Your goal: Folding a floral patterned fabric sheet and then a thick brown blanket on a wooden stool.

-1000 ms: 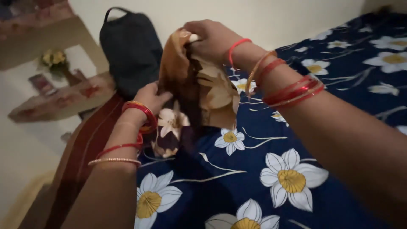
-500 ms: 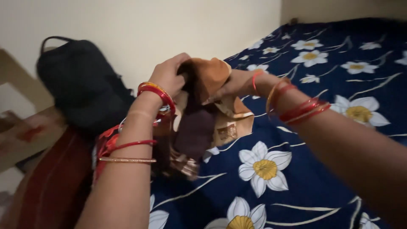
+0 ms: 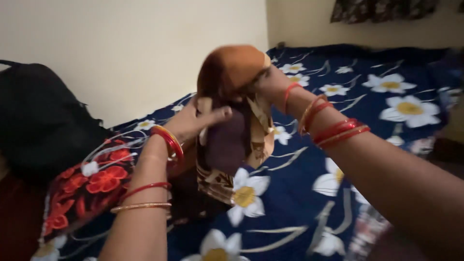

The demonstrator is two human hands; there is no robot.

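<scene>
A brown and orange patterned cloth (image 3: 231,130) hangs bunched in the air above the bed. My right hand (image 3: 263,84) grips its top, where the fabric folds over my fingers. My left hand (image 3: 198,121) pinches the cloth's left edge lower down, thumb across the dark brown panel. Both wrists carry red and gold bangles. The cloth's lower end nearly reaches the navy bedsheet (image 3: 386,101) with white and yellow flowers.
A black bag (image 3: 38,121) rests against the cream wall at the left. Beside it lies a dark cloth with red flowers (image 3: 92,186). A dark patterned curtain (image 3: 386,9) hangs at the top right. Another patterned fabric piece (image 3: 367,232) sits low right.
My right hand has lifted the cloth's top higher while my left hand slid down its left edge. The view swung right, showing more of the bed and the red-flowered cloth.
</scene>
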